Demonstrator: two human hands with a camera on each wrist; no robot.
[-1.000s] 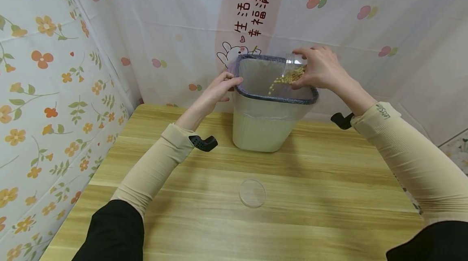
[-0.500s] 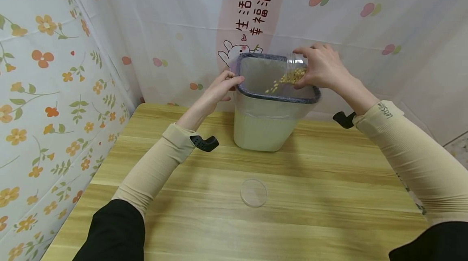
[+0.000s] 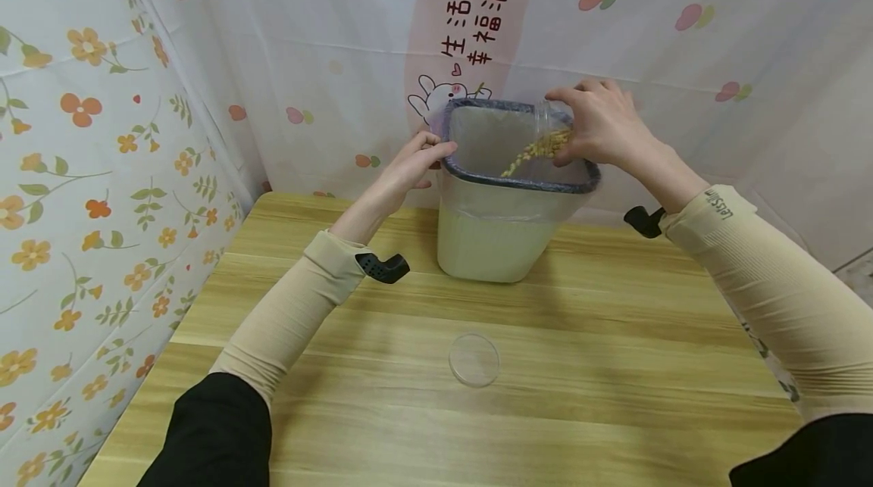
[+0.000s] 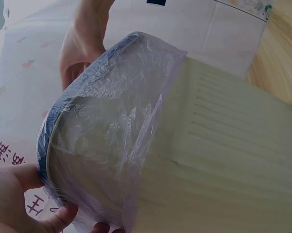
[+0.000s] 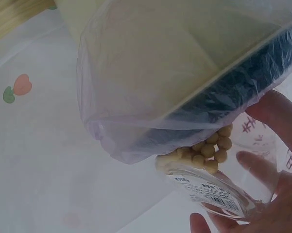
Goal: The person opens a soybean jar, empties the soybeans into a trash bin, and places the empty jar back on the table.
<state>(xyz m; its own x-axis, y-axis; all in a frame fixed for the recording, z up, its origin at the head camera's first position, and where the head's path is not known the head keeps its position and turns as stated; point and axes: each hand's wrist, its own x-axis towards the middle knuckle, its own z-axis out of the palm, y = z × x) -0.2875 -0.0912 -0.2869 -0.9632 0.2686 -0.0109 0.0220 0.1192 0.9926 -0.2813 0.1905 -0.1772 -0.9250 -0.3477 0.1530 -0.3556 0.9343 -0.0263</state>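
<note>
A cream waste bin (image 3: 491,245) stands at the back of the table, lined with a clear plastic bag (image 4: 121,111) folded over its dark rim. My left hand (image 3: 409,161) grips the rim at the left side, thumb on top and fingers outside. At the right of the bin's mouth, my right hand (image 3: 603,123) holds a clear jar (image 3: 543,117) tipped on its side. Yellowish beans (image 3: 549,145) slide out of it and fall into the bin. In the right wrist view, beans (image 5: 209,150) lie along the inside of the jar, which bears a printed label (image 5: 209,191).
A clear round lid (image 3: 474,360) lies flat on the wooden table (image 3: 382,426), in front of the bin. A printed cloth (image 3: 327,32) hangs right behind the bin, and a flowered one (image 3: 82,169) borders the left side.
Beans keep pouring from the jar, and fewer appear to be in it. Both hands stay nearly in place; the head view has shifted slightly.
</note>
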